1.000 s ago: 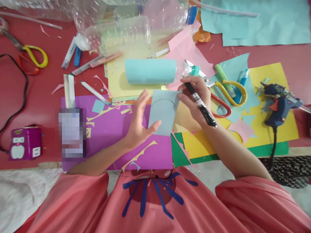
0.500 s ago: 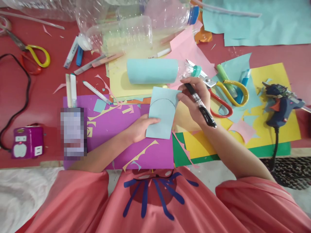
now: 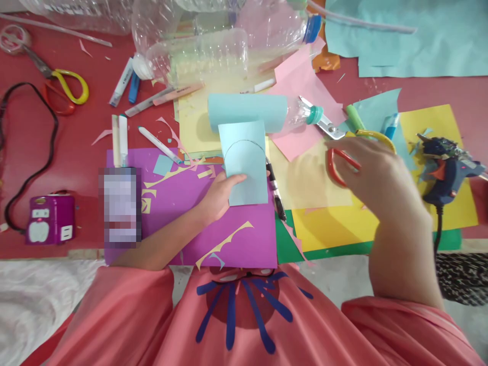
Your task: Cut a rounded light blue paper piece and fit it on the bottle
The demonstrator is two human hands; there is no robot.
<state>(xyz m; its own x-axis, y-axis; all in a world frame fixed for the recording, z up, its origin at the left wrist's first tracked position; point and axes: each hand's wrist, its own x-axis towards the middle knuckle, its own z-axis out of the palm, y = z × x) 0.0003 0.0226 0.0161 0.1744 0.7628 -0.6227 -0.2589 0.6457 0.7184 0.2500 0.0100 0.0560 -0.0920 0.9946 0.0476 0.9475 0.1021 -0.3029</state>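
Observation:
My left hand (image 3: 219,195) pinches a light blue paper piece (image 3: 247,165), thumb on top and fingers behind it. A pencil-like arc is drawn across the paper's upper part. Beside its right edge lies a black pen (image 3: 276,190), its upper end close to the paper. My right hand (image 3: 375,173) is closed over the handles of the scissors (image 3: 335,133), which have one red and one yellow loop; the hand covers part of them. Behind the paper lies a plastic bottle (image 3: 247,109) wrapped in light blue paper, with a green cap.
A purple sheet (image 3: 229,244) lies under my left arm, with a blurred phone (image 3: 122,206) on it. To the right is a glue gun (image 3: 442,170) on a yellow sheet (image 3: 328,226). Clear bottles (image 3: 198,51), markers (image 3: 122,84), other scissors (image 3: 68,86) and paper scraps surround the work area.
My right hand has let go of the pen, now lying beside the paper, and moved right onto the scissors. The light blue paper has shifted slightly left and up in my left hand.

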